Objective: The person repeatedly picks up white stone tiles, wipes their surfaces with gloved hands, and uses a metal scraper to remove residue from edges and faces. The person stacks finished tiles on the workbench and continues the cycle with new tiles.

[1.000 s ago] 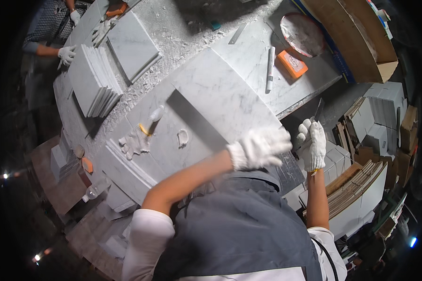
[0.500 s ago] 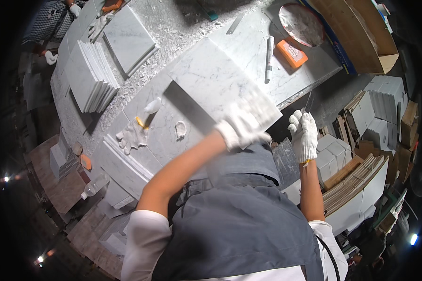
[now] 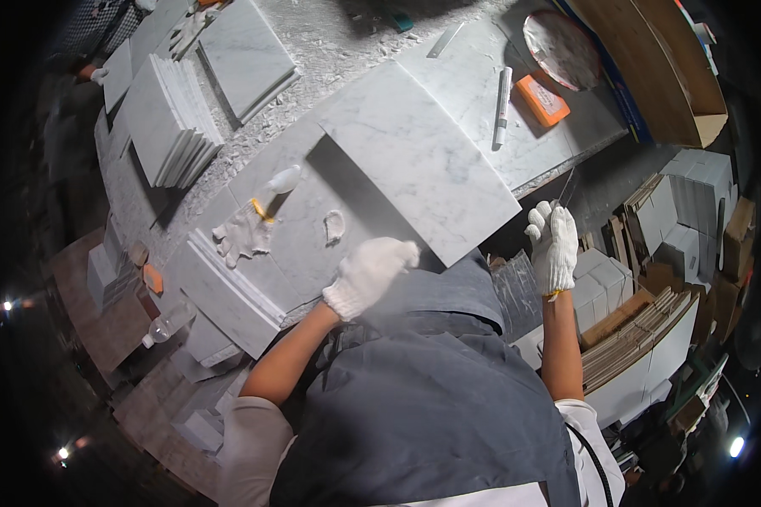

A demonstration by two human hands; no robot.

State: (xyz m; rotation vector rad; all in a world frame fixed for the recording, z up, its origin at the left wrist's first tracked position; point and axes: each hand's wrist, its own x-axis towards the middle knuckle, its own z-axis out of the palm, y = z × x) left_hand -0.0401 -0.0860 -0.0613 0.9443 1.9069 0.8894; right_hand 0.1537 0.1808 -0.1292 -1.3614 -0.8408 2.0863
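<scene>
A marble tile, white with grey veins, lies raised at an angle over the tabletop in front of me, its near corner overhanging the edge. My left hand, in a white knit glove, is left of that corner, apart from the tile; its fingers are blurred and bunched toward the right. To the right of the tile my gloved right hand is raised, fingers closed around a thin blade-like strip that is hard to make out. Left of the tile lie a loose white glove, a small white bottle and a crumpled white scrap.
Stacked tiles stand at the far left, and more lean at the near left. An orange box, a white marker and a round dish of white powder sit far right. Cartons and wrapped tiles are at right.
My left hand has come off the tile's surface and moved left and toward me. My right hand stays nearly in place. The whole view has shifted slightly.
</scene>
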